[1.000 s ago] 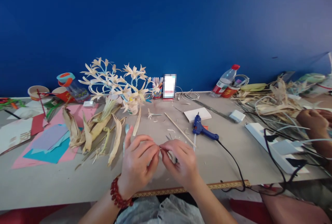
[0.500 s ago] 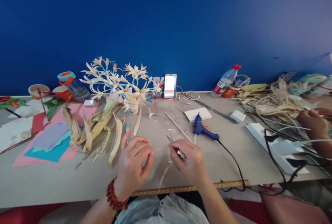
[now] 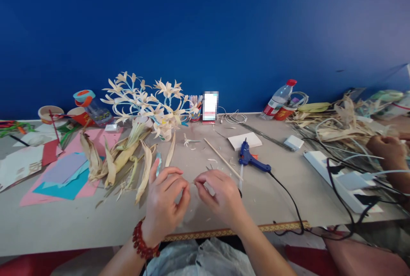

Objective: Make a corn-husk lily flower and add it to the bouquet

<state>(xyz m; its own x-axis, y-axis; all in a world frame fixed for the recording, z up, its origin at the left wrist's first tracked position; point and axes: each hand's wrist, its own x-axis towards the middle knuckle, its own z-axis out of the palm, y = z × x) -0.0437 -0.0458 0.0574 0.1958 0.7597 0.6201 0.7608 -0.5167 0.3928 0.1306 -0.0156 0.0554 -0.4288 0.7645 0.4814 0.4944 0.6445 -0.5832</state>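
My left hand, a beaded bracelet on its wrist, hovers over the near side of the table with thumb and forefinger pinched. Close beside it, my right hand is also pinched, its fingertips almost meeting the left ones. Whatever sits between the fingertips is too small to make out. Beneath my right hand lies a pair of scissors, mostly covered. Just beyond are a thin wooden stick and a small husk flower on a short stem. Dried corn husks lie left of my left hand.
A blue glue gun lies to the right, its cord running over the table edge. Husk flowers stand in a pot at the back. Coloured paper is at left, a power strip at right. Another person's hand works at far right.
My right hand has moved left, away from over the scissors, until its fingertips are close to my left hand's. The left hand has stayed almost still, pinched.
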